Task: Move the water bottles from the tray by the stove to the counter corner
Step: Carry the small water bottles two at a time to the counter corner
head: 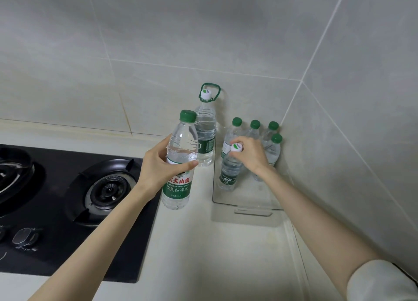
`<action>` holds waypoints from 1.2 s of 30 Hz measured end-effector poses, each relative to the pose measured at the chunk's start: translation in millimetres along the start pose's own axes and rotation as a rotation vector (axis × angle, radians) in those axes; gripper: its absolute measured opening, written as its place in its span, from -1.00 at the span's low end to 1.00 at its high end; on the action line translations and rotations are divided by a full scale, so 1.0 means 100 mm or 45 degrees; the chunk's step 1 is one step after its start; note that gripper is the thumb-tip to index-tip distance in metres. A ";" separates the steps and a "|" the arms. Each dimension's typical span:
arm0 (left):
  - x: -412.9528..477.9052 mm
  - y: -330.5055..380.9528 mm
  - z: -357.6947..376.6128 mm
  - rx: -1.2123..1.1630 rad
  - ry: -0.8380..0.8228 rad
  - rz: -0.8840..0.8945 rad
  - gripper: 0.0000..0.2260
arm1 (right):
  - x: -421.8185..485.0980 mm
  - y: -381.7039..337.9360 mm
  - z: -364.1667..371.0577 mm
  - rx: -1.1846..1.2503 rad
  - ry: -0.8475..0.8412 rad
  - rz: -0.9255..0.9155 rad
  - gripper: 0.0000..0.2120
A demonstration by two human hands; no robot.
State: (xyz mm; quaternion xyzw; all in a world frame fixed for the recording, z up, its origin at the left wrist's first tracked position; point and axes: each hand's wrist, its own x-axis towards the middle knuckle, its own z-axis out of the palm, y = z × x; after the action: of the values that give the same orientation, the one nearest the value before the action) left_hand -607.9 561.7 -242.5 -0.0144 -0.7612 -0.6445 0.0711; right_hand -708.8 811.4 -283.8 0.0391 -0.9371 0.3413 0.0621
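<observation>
Green-capped water bottle (pixel 177 187): gripped upright around its middle by the left hand (pixel 158 165). Right hand (pixel 251 153) grips the white-capped bottle (pixel 228 174) at its cap, inside the clear tray (pixel 248 207).

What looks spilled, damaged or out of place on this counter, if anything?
Nothing stands out. The four bottles at the back of the clear tray stand upright, capped; the left hand holds a green-capped bottle upright, the right hand grips a white-capped bottle, and the counter looks dry.

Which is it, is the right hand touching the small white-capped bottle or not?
Touching. The head view shows the right hand pinching the small white-capped bottle at its cap, with no gap.
</observation>
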 end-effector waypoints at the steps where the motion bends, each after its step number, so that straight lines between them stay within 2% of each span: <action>1: 0.00 -0.01 0.00 -0.003 0.006 -0.012 -0.49 | -0.01 0.05 0.02 0.052 0.010 0.005 -0.65; 4: 0.01 -0.04 -0.01 -0.007 0.015 -0.028 -0.48 | -0.08 0.19 0.09 0.242 0.012 0.003 -0.59; 6: 0.03 -0.05 -0.01 -0.012 0.018 -0.036 -0.46 | -0.14 0.25 0.16 0.343 -0.033 0.010 -0.39; 9: 0.07 -0.07 0.00 -0.023 0.026 -0.063 -0.47 | -0.20 0.37 0.33 0.555 -0.077 0.186 -0.08; 11: 0.09 -0.09 0.01 -0.033 0.026 -0.093 -0.50 | -0.20 0.48 0.48 0.610 -0.061 0.316 0.01; 16: 0.16 -0.15 0.01 -0.041 0.009 -0.140 -0.53 | -0.22 0.50 0.64 0.584 -0.054 0.438 -0.03; 20: 0.19 -0.18 0.00 -0.035 0.014 -0.167 -0.49 | -0.23 0.53 0.65 0.540 -0.021 0.395 -0.14; 24: 0.18 -0.19 -0.01 -0.045 -0.006 -0.197 -0.41 | -0.24 0.55 0.68 0.490 0.115 0.373 -0.27; 30: 0.10 -0.11 -0.07 -0.054 -0.016 -0.160 -0.42 | -0.24 0.46 0.62 0.472 0.179 0.342 -0.26; 36: -0.06 0.11 -0.21 -0.044 0.015 -0.098 -0.54 | -0.24 0.06 0.20 0.626 0.428 0.226 -0.17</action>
State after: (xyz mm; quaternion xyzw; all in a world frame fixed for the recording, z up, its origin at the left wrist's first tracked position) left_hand -599.1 542.9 -229.4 0.0175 -0.7494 -0.6599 0.0503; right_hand -687.4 804.1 -306.5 -0.0861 -0.8028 0.5636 0.1746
